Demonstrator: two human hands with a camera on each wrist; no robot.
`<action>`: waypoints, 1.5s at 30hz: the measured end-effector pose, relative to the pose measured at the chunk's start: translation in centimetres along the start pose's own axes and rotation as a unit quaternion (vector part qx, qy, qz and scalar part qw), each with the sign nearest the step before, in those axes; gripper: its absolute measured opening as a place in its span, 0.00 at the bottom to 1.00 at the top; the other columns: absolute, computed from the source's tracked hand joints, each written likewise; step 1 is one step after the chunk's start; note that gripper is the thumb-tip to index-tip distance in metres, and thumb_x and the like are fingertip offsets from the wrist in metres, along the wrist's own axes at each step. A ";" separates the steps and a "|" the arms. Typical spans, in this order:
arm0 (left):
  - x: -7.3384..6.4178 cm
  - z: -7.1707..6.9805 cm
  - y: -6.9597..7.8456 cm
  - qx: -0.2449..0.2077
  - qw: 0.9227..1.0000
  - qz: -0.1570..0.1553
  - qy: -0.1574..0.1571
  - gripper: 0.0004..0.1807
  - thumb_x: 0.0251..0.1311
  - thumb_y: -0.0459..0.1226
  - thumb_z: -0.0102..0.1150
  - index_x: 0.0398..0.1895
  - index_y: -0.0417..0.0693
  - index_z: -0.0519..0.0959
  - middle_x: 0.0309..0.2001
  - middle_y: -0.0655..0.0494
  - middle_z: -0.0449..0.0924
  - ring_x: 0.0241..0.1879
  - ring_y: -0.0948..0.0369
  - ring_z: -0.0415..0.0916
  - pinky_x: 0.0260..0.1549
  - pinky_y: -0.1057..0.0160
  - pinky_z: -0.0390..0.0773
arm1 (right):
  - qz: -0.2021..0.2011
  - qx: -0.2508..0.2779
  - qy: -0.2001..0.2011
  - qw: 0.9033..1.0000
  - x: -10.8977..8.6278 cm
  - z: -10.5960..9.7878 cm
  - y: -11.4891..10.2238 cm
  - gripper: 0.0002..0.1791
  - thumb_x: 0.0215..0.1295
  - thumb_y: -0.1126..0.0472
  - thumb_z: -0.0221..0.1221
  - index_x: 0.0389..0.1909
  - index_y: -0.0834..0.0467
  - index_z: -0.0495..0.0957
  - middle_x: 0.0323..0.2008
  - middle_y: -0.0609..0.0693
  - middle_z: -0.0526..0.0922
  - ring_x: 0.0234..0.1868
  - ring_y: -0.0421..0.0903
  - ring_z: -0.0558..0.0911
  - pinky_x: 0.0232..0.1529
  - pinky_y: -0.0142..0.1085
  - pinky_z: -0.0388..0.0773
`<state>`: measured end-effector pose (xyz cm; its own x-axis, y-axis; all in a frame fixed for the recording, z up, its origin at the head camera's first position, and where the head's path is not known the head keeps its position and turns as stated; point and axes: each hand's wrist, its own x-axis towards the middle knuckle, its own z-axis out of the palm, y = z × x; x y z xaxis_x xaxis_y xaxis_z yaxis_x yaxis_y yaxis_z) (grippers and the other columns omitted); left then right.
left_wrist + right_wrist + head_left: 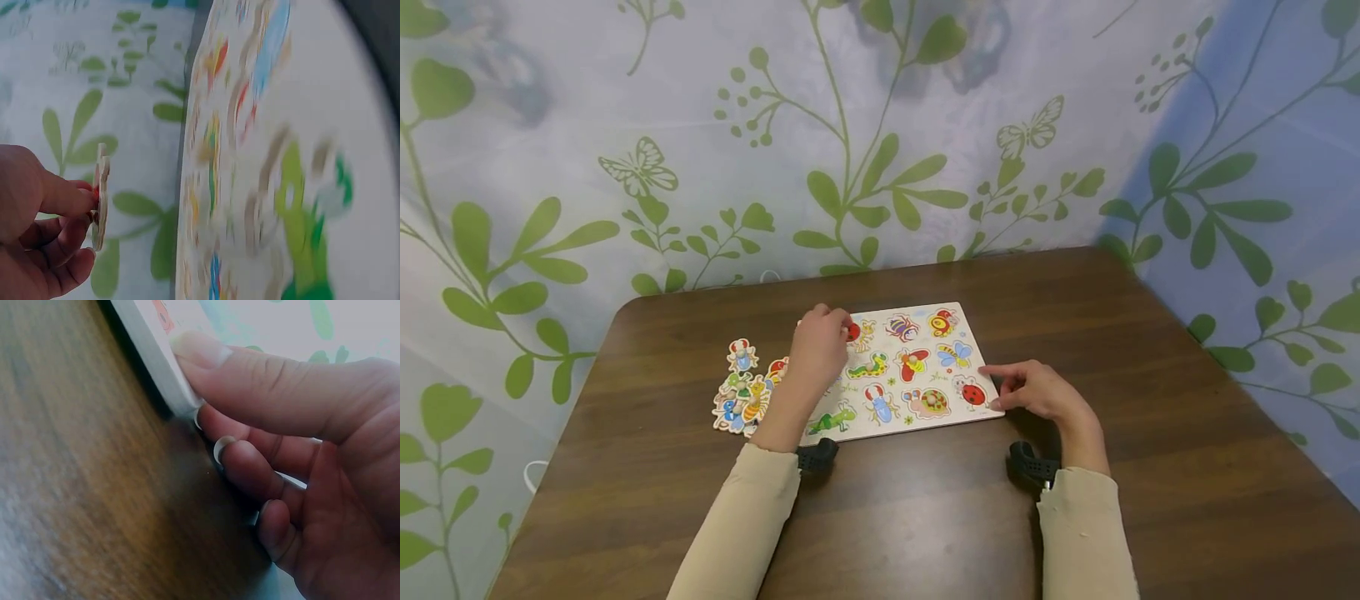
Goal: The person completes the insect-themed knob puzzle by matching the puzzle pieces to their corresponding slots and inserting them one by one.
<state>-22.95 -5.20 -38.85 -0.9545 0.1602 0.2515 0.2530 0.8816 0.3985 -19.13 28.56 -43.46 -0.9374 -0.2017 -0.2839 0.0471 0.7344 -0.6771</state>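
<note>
Dropping of the piece (104,187) pinched by the left hand (822,346) could be caused by fingertip slip; board (958,412) edge is touched by the right hand (1033,390), index finger extended.

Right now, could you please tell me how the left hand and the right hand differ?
The left hand pinches a piece, while the right hand touches the board at its right edge. The left is over the board's left part; the right lies mostly beyond the opposite side. Both emerge from beige sleeves.

No legible text, labels, brands, numbers or signs, on puzzle board (891,348), or wall covering (700,167).
</note>
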 end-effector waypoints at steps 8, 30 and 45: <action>-1.2 2.1 4.8 0.032 0.993 0.114 -0.004 0.08 0.61 0.29 0.59 0.33 0.48 0.86 0.33 0.52 0.79 0.35 0.56 0.75 0.37 0.59 0.77 | -0.022 -0.007 -0.003 1.000 0.1 0.0 0.1 0.32 0.55 0.57 0.70 0.62 0.54 0.75 0.27 0.50 0.75 0.31 0.46 0.70 0.32 0.35 0.66; -2.5 8.3 12.9 0.109 0.970 0.181 -0.121 0.06 0.61 0.39 0.63 0.38 0.53 0.86 0.30 0.57 0.77 0.30 0.61 0.72 0.27 0.66 0.72 | -0.039 0.000 -0.002 0.999 -0.1 0.3 0.5 0.28 0.58 0.63 0.66 0.62 0.54 0.76 0.25 0.50 0.73 0.28 0.46 0.70 0.29 0.34 0.68; -2.1 9.4 12.8 0.079 0.971 0.192 -0.117 0.05 0.64 0.38 0.60 0.33 0.53 0.85 0.28 0.57 0.77 0.28 0.62 0.72 0.25 0.68 0.70 | -0.021 0.003 -0.010 1.000 -0.3 0.2 0.2 0.27 0.59 0.65 0.65 0.61 0.56 0.76 0.27 0.50 0.74 0.30 0.47 0.71 0.32 0.36 0.69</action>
<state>-19.20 9.92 -42.55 -0.8088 0.5713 0.1399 0.5880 0.7907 0.1705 -18.77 28.59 -43.64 -0.9312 -0.2457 -0.2692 0.0100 0.7211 -0.6928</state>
